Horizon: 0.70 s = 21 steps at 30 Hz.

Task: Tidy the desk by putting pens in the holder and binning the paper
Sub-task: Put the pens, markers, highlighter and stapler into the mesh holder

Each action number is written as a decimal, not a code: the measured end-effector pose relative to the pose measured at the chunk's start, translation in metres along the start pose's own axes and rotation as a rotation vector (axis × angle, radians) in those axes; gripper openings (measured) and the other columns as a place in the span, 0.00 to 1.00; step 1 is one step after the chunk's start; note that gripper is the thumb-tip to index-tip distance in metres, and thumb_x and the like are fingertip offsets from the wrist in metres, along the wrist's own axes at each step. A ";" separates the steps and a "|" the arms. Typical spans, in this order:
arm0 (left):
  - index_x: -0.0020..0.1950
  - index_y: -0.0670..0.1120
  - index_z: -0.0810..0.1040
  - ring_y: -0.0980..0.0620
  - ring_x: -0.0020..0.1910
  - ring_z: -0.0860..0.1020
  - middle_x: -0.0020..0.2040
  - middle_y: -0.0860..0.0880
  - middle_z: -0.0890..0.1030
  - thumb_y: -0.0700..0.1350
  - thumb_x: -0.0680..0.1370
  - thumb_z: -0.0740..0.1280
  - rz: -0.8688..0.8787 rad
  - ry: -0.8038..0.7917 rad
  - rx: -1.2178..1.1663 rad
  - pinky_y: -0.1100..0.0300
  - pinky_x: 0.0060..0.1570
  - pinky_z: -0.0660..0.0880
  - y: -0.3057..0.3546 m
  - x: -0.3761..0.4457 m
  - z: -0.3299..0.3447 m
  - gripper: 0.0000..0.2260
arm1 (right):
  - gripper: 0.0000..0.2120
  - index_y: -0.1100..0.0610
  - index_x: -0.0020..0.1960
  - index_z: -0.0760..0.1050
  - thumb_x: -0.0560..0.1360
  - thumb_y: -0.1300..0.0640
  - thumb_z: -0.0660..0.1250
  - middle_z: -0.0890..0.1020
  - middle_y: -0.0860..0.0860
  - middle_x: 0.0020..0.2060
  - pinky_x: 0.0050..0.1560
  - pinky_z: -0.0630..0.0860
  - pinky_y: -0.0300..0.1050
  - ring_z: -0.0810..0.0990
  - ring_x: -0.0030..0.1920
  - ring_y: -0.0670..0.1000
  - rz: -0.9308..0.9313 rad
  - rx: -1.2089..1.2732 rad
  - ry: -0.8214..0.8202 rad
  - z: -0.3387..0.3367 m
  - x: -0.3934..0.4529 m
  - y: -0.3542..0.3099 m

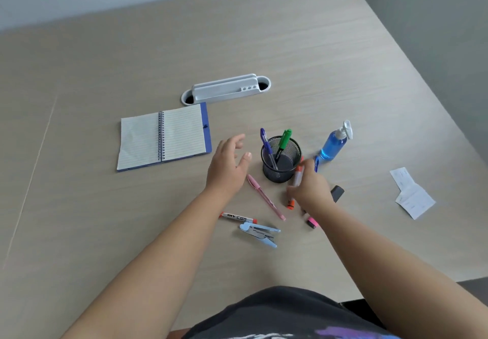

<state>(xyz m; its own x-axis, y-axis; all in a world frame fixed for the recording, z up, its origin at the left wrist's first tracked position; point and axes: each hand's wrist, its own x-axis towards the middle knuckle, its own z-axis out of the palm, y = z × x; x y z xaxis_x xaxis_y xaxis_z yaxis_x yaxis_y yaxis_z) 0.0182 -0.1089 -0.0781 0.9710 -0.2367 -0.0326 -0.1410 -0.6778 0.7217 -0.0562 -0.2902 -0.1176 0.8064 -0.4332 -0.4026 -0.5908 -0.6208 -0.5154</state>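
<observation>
A black mesh pen holder (281, 159) stands upright near the middle of the wooden desk (290, 34), with a blue pen (267, 146) and a green marker (284, 140) leaning inside it. The left hand (227, 165) hovers just left of the holder, fingers spread and empty, touching nothing. The right hand (309, 186) is closed around a white marker with orange ends (295, 184), held tilted just beside the holder's right wall; a small blue piece (316, 163) sticks up by its fingertips, too blurred to identify.

Between the two hands a pink pen (265, 197) lies diagonally on the desk, its upper end near the holder's base. Nearer the person lie a white marker with red ends (238, 217) and, just beside it, a pale blue stapler (260, 233) lying open. A pink highlighter (311, 222) pokes out from under the right wrist, mostly covered, and a dark grey object (337, 193) is half hidden behind the same hand.

The folded paper (410, 193) lies well apart to the right. A blue pump bottle (334, 143) stands just right of the holder. An open spiral notebook (163, 136) lies to the left, and beyond it a white cable tray (225, 89) is set into the desk. No bin is in view, and the person's dark shirt (285, 312) is cut off at the bottom edge
</observation>
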 end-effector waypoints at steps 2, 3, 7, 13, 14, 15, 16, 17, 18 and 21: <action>0.66 0.51 0.73 0.46 0.59 0.75 0.60 0.49 0.76 0.44 0.76 0.66 -0.028 -0.158 0.172 0.50 0.61 0.72 -0.019 -0.002 0.009 0.18 | 0.23 0.56 0.57 0.61 0.68 0.59 0.70 0.80 0.60 0.37 0.32 0.77 0.49 0.81 0.35 0.60 0.068 0.094 -0.040 -0.003 0.002 0.001; 0.67 0.52 0.73 0.45 0.62 0.73 0.63 0.48 0.74 0.44 0.76 0.65 -0.010 -0.268 0.298 0.49 0.64 0.70 -0.025 -0.003 0.014 0.19 | 0.26 0.56 0.59 0.61 0.67 0.59 0.72 0.81 0.60 0.39 0.34 0.80 0.50 0.81 0.34 0.59 0.122 0.187 -0.069 -0.007 0.000 0.000; 0.64 0.59 0.75 0.46 0.65 0.66 0.66 0.52 0.70 0.47 0.76 0.64 0.095 -0.480 0.525 0.51 0.64 0.64 -0.034 -0.010 0.027 0.17 | 0.27 0.54 0.65 0.63 0.70 0.66 0.70 0.79 0.59 0.36 0.28 0.79 0.44 0.78 0.26 0.52 0.294 0.714 -0.220 -0.028 -0.017 0.002; 0.50 0.55 0.78 0.50 0.58 0.73 0.54 0.54 0.78 0.51 0.75 0.67 0.136 -0.462 0.531 0.54 0.59 0.66 -0.034 -0.019 0.010 0.05 | 0.11 0.63 0.54 0.75 0.72 0.69 0.64 0.77 0.56 0.35 0.32 0.78 0.43 0.77 0.27 0.48 0.010 0.785 -0.177 -0.068 -0.038 -0.009; 0.49 0.55 0.78 0.52 0.55 0.76 0.51 0.56 0.80 0.51 0.74 0.68 0.102 -0.474 0.489 0.55 0.58 0.68 -0.032 -0.023 0.003 0.05 | 0.09 0.61 0.51 0.76 0.72 0.68 0.65 0.79 0.56 0.35 0.34 0.79 0.44 0.78 0.30 0.49 -0.048 0.782 -0.139 -0.074 -0.038 -0.015; 0.48 0.56 0.79 0.54 0.52 0.78 0.48 0.58 0.82 0.50 0.73 0.69 0.058 -0.473 0.413 0.56 0.57 0.71 -0.031 -0.026 -0.004 0.05 | 0.08 0.59 0.49 0.76 0.71 0.66 0.67 0.80 0.56 0.36 0.37 0.79 0.45 0.79 0.32 0.51 -0.104 0.757 -0.094 -0.079 -0.035 -0.022; 0.47 0.56 0.79 0.56 0.49 0.79 0.45 0.58 0.83 0.50 0.72 0.70 0.013 -0.454 0.308 0.56 0.54 0.74 -0.027 -0.030 -0.013 0.04 | 0.07 0.57 0.47 0.76 0.70 0.64 0.69 0.81 0.54 0.37 0.39 0.79 0.47 0.80 0.35 0.51 -0.152 0.708 -0.047 -0.082 -0.031 -0.028; 0.46 0.56 0.80 0.58 0.46 0.79 0.44 0.59 0.83 0.49 0.72 0.71 -0.019 -0.421 0.205 0.57 0.51 0.75 -0.022 -0.034 -0.021 0.04 | 0.08 0.55 0.48 0.76 0.70 0.62 0.70 0.82 0.52 0.39 0.40 0.78 0.46 0.81 0.36 0.50 -0.189 0.650 -0.006 -0.084 -0.026 -0.033; 0.45 0.55 0.81 0.60 0.44 0.79 0.42 0.59 0.83 0.49 0.72 0.71 -0.033 -0.378 0.124 0.60 0.49 0.75 -0.014 -0.038 -0.029 0.03 | 0.09 0.54 0.49 0.77 0.70 0.59 0.71 0.82 0.51 0.40 0.41 0.78 0.45 0.81 0.37 0.49 -0.211 0.590 0.024 -0.085 -0.020 -0.038; 0.46 0.53 0.83 0.60 0.42 0.80 0.41 0.57 0.84 0.46 0.73 0.73 -0.002 -0.233 -0.020 0.66 0.46 0.74 0.015 -0.044 -0.047 0.04 | 0.08 0.54 0.51 0.76 0.72 0.57 0.70 0.82 0.49 0.39 0.38 0.75 0.39 0.80 0.37 0.48 -0.244 0.432 0.036 -0.082 -0.007 -0.047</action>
<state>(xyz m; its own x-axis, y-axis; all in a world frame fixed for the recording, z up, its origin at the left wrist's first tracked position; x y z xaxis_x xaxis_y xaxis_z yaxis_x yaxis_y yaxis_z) -0.0179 -0.0757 -0.0331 0.9001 -0.3916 -0.1908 -0.1333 -0.6646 0.7352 -0.0323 -0.3117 -0.0287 0.9185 -0.3359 -0.2088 -0.3355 -0.3823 -0.8610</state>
